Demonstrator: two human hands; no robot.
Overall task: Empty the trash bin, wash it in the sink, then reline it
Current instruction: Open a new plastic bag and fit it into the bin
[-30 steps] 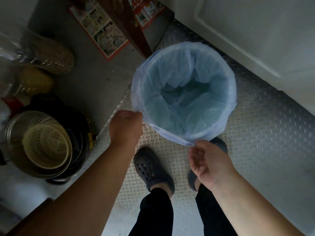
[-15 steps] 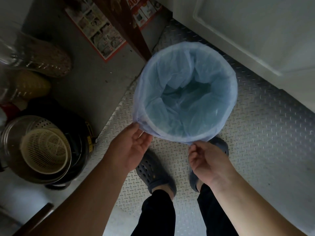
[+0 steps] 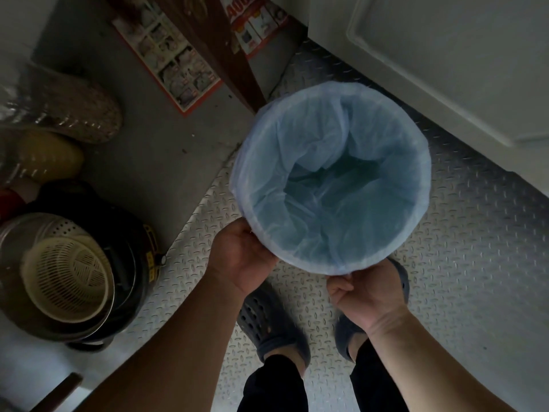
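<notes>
Flooring comes in two kinds: diamond-pattern metal plate (image 3: 445, 263) under the person's feet, and plain grey concrete (image 3: 154, 150) to the left of it. White panelling (image 3: 445, 55) — a door or cabinet front, I cannot tell which — fills the upper right corner. Centred over the plate is the round trash bin (image 3: 416, 221), seen from straight above, its mouth wide open. A pale blue liner bag (image 3: 329, 185) covers the inside and folds over the rim all the way round, with loose creases sagging toward the darker bottom. At lower left a black pot (image 3: 130, 286) holds a perforated metal strainer (image 3: 56, 227), and a cream plastic colander (image 3: 68, 278) nests inside that. A printed flyer with an orange border (image 3: 172, 63) lies on the concrete, partly under a dark wooden leg (image 3: 219, 55). Two dark perforated clogs (image 3: 267, 322) stand just below the bin.

The left hand (image 3: 237, 260) cups the bin's near-left edge from below, fingers curled against the liner's overhang. The right hand (image 3: 365, 295) is closed at the near rim — thumb and fingertips pinching the plastic there.
</notes>
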